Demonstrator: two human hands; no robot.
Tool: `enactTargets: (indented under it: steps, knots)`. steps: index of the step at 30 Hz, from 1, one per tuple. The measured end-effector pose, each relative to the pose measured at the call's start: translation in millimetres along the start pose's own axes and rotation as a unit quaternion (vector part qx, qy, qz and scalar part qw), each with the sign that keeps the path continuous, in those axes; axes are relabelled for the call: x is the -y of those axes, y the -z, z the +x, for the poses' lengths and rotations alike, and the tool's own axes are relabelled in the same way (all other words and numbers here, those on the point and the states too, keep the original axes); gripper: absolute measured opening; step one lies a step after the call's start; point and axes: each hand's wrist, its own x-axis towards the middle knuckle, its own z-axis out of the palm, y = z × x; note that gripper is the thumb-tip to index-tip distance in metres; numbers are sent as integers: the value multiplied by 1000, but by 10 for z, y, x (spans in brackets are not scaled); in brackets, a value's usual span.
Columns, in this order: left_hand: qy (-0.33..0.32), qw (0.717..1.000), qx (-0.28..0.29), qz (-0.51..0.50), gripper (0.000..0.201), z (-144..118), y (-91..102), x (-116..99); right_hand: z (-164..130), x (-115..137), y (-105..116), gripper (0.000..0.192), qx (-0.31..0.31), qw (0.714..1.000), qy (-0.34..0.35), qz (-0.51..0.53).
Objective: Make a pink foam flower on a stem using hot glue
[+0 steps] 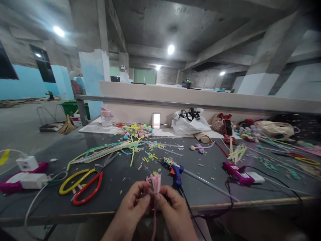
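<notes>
Pink bundle [156,183] between two bare hands, just above the near edge of a dark, smooth table [215,164]: short, slim, soft-looking strips gathered side by side, flaring at the top, with a slender matte stem [154,222] below. Its long axis runs nearly from 12 to 6 o'clock, strip ends toward 12, stem trailing toward 6. The right hand [174,201] pinches the bundle's base, thumb against fingers with no gap. The left hand [136,201] curls at the bundle's 9 o'clock side, thumb and fingers nearly together; whether they grip it cannot be told.

Clockwise from the hands: near 9 o'clock, scissors [87,187] with looped yellow and red handles and metal blades; between 10 and 11, long, thin pastel strips [110,150] in a loose sheaf; between 11 and 12, a heap of small, rounded, colourful pieces [137,130]; between 1 and 2, a blue plastic glue gun [177,174] with a translucent, rod-shaped glue stick [210,185]; toward 3, a glossy magenta power strip [237,173].
</notes>
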Motion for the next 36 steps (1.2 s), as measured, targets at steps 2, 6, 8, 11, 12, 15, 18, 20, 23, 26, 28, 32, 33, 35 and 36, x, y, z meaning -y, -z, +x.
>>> enactTargets:
  steps: [2,6,8,11,12,15,18,20,23,26,28,32,33,35,36]
  knots:
    - [-2,1000,-3,-27,27,-26,-54,-13,-6,-15,-32,17,-5,999,-7,-36]
    - [8,995,-46,-90,31,-45,-140,20,15,-43,-105,14,-11,998,7,-67]
    - [16,990,-69,-124,32,-29,-157,63,32,-39,-134,13,-18,996,38,-77]
    - [26,977,-113,-180,33,6,-159,109,45,-12,-162,14,-17,993,74,-96]
    - [34,972,-128,-195,34,13,-157,108,45,-2,-167,16,-7,992,78,-100]
    - [66,963,-152,-213,37,10,-145,44,41,20,-161,23,39,990,82,-111]
    - [70,973,-141,-167,35,-15,-109,-58,37,13,-117,21,46,989,63,-123]
    - [65,980,-137,-126,35,-31,-68,-102,34,-2,-77,16,16,993,37,-112]
    - [85,987,-111,-84,35,-44,-2,-112,29,-6,-40,20,-9,999,4,-45]
    - [93,992,-69,-58,32,-53,41,-89,27,36,-53,26,-1,998,-16,56]
    - [78,995,-44,-41,31,-61,57,-73,26,82,-76,32,8,994,-28,107]
    - [64,998,-20,13,42,-82,84,-64,14,162,-100,40,25,988,-60,139]
    - [64,997,-26,33,41,-87,91,-67,9,172,-98,42,29,987,-67,140]
    - [54,995,-41,74,37,-94,108,-72,2,174,-87,42,36,987,-72,140]
    - [48,994,-49,90,35,-96,117,-74,-1,168,-79,42,40,987,-70,139]
